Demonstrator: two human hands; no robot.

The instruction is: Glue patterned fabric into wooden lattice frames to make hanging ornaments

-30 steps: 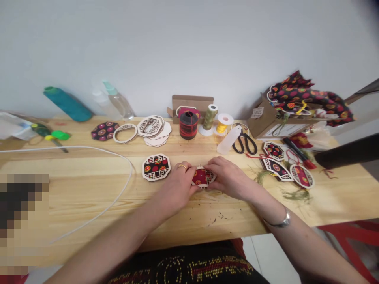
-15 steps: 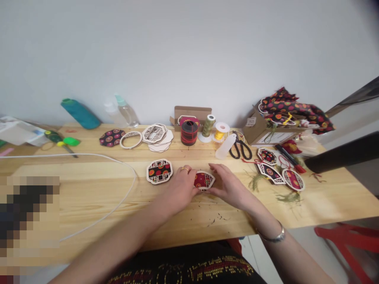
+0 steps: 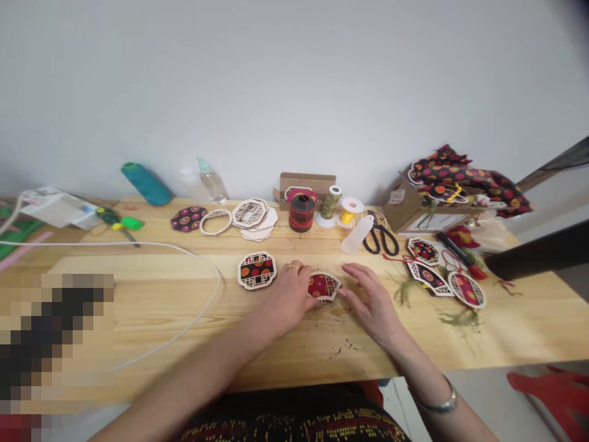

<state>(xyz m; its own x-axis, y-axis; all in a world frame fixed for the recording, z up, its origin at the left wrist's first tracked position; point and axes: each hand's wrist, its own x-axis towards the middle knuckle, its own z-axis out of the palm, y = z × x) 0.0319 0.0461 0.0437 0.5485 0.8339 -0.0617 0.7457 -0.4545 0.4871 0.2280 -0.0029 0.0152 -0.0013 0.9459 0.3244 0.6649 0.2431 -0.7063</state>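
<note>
Ornament (image 3: 324, 286) between both hands' grip

No writing can be read; the tag on the cardboard box (image 3: 399, 197) is too small and blurred.

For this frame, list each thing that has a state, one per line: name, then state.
left hand: resting on the red ornament's left edge
right hand: flat on the table, fingertips beside the ornament
red ornament: lying flat
framed black ornament: flat, untouched
scissors: lying closed
red-black spool: upright
teal bottle: lying on its side
</note>
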